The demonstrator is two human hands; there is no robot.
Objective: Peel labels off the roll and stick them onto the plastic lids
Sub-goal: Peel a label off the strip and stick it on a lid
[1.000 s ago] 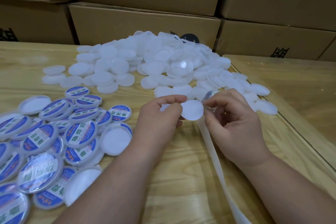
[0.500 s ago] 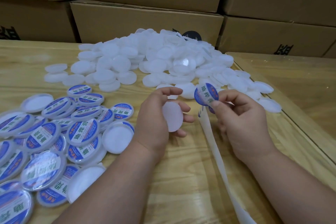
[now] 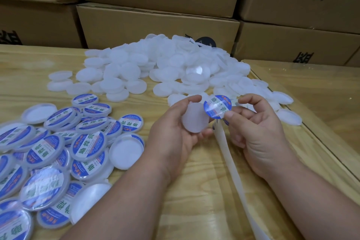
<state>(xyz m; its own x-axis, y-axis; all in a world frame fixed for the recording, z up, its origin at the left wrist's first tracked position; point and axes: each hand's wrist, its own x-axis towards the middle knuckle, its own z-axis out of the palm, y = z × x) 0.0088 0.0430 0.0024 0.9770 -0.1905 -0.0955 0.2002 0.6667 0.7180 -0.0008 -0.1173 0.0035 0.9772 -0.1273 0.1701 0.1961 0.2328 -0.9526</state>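
Peeled label (image 3: 217, 109), blue and white, free of its backing and pinched at its right edge between the thumb and forefinger of my right hand (image 3: 259, 132), its left edge overlapping the upper right rim of the blank lid (image 3: 194, 120); whether it already touches the lid I cannot tell. My left hand (image 3: 175, 132) grips that translucent lid by its rim, thumb above and fingers (image 3: 206, 132) curled beneath, tilted up just above the counter (image 3: 185, 191) between the two piles. The backing strip (image 3: 233, 171) of the roll hangs from under my right hand and trails toward the near edge; the roll itself is not in view. Progress, as I judge it: the labelled lids (image 3: 58, 152) heaped at near left show many finished, some of them lying underside up, while the unlabelled lids (image 3: 165, 68) piled at centre far are the larger heap, so most of the work seems left; for this lid, peeling is done and pressing down is not yet done. Against the frame half a second earlier: the label, then held apart to the right of the lid with a clear gap, has been carried left to meet the lid's rim, and the lid has been raised and turned more toward it; a full second earlier the label was not yet visible in my fingers. Cardboard boxes (image 3: 155, 25) stand stacked behind the counter
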